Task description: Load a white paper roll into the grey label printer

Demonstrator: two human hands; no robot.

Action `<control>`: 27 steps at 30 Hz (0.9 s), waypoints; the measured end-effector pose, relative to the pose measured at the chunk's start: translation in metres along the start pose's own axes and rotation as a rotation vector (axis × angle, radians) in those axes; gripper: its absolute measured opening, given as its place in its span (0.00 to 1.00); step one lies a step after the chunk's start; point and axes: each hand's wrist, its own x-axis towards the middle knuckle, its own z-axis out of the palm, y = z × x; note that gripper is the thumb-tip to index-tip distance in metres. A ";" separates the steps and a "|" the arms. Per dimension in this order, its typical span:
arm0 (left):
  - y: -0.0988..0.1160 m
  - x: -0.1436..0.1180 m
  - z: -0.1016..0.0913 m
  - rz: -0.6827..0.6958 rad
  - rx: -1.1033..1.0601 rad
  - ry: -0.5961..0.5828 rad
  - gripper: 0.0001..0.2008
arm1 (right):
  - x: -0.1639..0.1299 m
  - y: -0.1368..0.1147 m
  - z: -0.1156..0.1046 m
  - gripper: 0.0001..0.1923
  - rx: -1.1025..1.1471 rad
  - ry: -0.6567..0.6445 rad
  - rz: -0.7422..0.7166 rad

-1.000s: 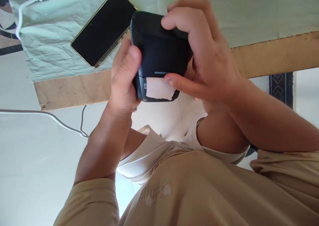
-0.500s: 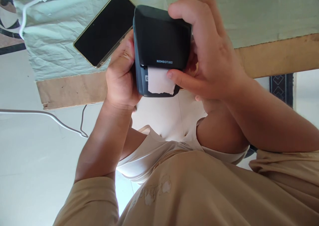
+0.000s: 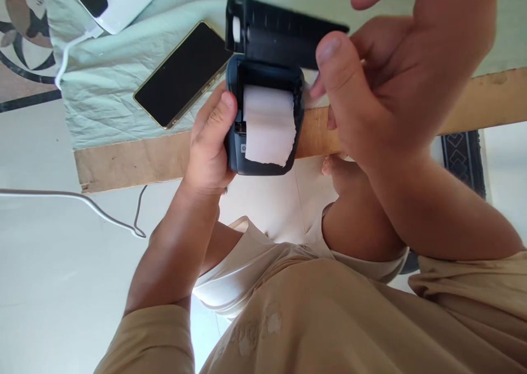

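My left hand (image 3: 212,135) is closed around the left side of a dark label printer (image 3: 267,169), held over the table's front edge. The printer's black lid (image 3: 284,33) stands raised at the back, its inner side showing. Inside lies a roll of white paper (image 3: 269,121), with its torn end hanging over the printer's front. My right hand (image 3: 382,77) is at the right end of the lid, fingers apart, its thumb tip overlapping the lid's corner. Whether the thumb touches the lid I cannot tell.
A black-screened phone (image 3: 183,74) lies on the green cloth (image 3: 107,110) left of the printer. Behind it is a white device (image 3: 132,0) with a white cable (image 3: 66,61) plugged in. The wooden table edge (image 3: 132,162) runs in front. A grey hanger-like wire (image 3: 99,212) is at lower left.
The printer's lid has swung up from closed, baring the paper roll. My right hand has moved up and right from the printer's side, its fingers spreading. My left hand keeps its hold.
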 end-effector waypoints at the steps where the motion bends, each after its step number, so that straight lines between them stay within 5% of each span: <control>1: 0.002 0.000 0.001 -0.015 0.007 0.012 0.15 | 0.002 0.000 0.002 0.06 -0.006 0.082 -0.002; 4: 0.009 -0.003 0.004 -0.095 0.073 -0.009 0.13 | 0.004 0.004 0.007 0.10 -0.137 0.063 -0.057; 9: 0.005 -0.003 0.001 0.017 0.060 0.003 0.15 | 0.001 0.003 0.008 0.13 -0.460 -0.400 -0.143; 12: -0.001 -0.001 -0.004 0.021 0.086 -0.064 0.18 | 0.002 0.000 0.007 0.15 -0.458 -0.504 -0.093; 23: 0.006 -0.003 -0.001 -0.027 0.002 -0.041 0.19 | 0.007 0.020 -0.023 0.24 0.485 -0.585 0.035; 27: 0.004 -0.002 -0.001 0.026 -0.055 -0.050 0.17 | 0.013 0.036 -0.024 0.16 0.746 -0.349 0.284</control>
